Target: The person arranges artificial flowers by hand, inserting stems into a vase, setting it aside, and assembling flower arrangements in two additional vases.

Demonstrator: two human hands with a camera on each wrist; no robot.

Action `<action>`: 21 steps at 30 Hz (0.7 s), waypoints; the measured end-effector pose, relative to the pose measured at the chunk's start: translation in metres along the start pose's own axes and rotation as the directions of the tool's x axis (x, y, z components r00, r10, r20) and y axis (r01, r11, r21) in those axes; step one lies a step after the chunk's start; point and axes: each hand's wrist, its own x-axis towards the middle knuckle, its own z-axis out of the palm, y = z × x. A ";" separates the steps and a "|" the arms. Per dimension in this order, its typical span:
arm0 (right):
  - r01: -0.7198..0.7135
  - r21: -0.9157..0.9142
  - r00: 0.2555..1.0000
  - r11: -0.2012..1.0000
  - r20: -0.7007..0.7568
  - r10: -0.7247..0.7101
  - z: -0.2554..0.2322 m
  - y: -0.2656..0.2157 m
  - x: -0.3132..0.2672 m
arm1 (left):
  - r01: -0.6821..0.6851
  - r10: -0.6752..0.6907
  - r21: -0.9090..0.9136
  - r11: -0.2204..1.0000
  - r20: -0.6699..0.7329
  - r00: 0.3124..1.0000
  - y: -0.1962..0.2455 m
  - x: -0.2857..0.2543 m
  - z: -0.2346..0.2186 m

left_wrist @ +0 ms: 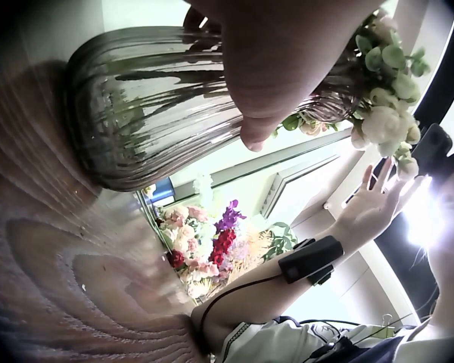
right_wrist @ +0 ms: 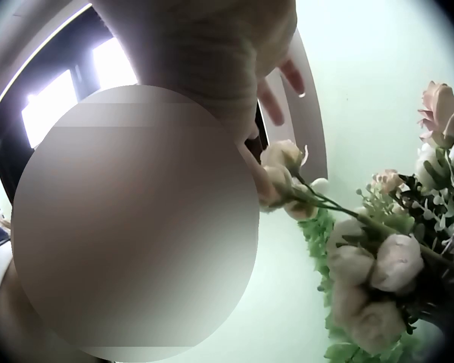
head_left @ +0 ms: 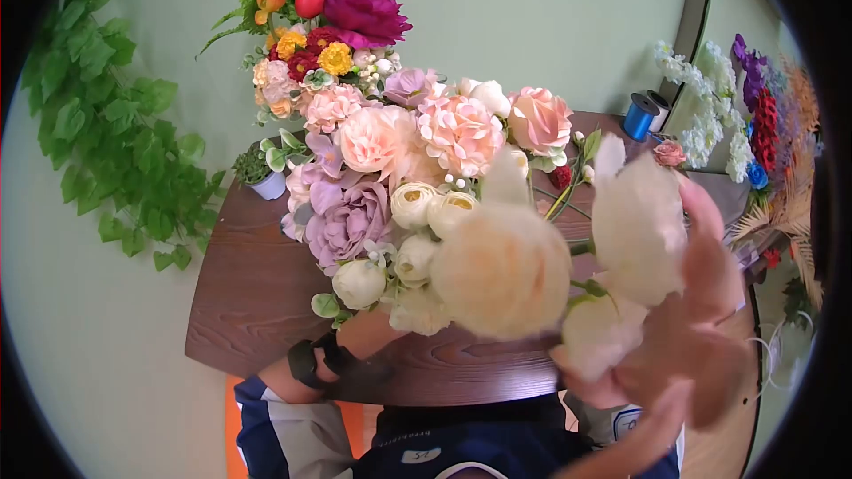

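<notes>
A ribbed clear glass vase (left_wrist: 136,113) stands on the wooden table, and my left hand (left_wrist: 287,60) grips its upper part. In the head view that hand is hidden behind the bouquet. Full pink roses and hydrangeas (head_left: 461,133), a mauve peony (head_left: 351,226) and white ranunculus (head_left: 359,284) fill the bouquet. A stem of cream roses (head_left: 506,270) sticks out toward the head camera. Beside these roses is my right hand (head_left: 701,337), blurred, its fingers spread in the left wrist view. In the right wrist view its thumb side is right at the cream blooms (right_wrist: 284,178).
A small potted plant (head_left: 266,184) stands at the table's (head_left: 248,293) left edge. Blue ribbon on a spool (head_left: 639,117) sits at the back right. More loose flowers (head_left: 763,124) are along the right side; a leafy green vine (head_left: 115,124) hangs on the left wall.
</notes>
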 end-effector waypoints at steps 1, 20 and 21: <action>0.066 -0.007 0.998 0.998 -0.019 -0.066 0.007 0.000 0.007 | -0.008 0.009 0.038 0.999 -0.010 1.000 0.004 0.006 0.002; 0.014 0.185 0.990 0.983 0.135 -0.039 0.035 0.025 0.027 | -0.037 0.105 0.293 0.955 -0.221 0.970 0.029 0.016 0.001; -0.004 0.209 0.989 0.978 0.147 -0.027 0.036 0.022 0.026 | -0.008 0.049 0.172 0.985 -0.239 0.970 0.030 0.015 0.002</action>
